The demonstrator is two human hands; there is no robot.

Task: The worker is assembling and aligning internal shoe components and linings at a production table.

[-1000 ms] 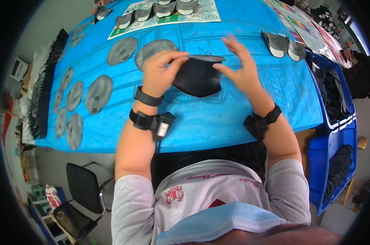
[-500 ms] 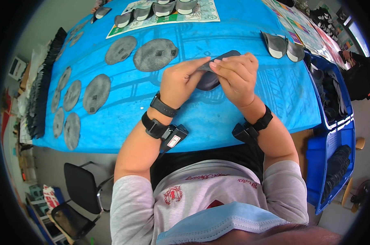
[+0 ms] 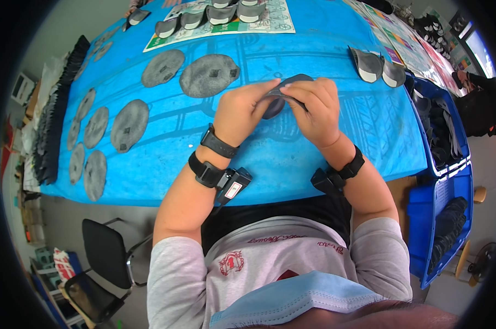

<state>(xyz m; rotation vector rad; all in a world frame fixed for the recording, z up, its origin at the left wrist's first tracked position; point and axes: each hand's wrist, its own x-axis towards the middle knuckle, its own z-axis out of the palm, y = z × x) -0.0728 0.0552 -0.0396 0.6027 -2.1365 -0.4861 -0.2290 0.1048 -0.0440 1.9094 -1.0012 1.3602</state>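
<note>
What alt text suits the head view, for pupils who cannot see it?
A person's left hand and right hand hold a bent dark piece between them above a blue table cover. Flat grey ovals lie to the left; blue crates are at the right.

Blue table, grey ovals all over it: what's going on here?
Someone is working with bare hands at a blue-covered table. The left hand and the right hand meet over it, pinching a dark, bent piece between their fingers. Flat grey ovals lie to the left, apart from the hands. Curved grey pieces with white patches stand on a printed sheet at the far side, and blue crates on the right hold more dark pieces.
</note>
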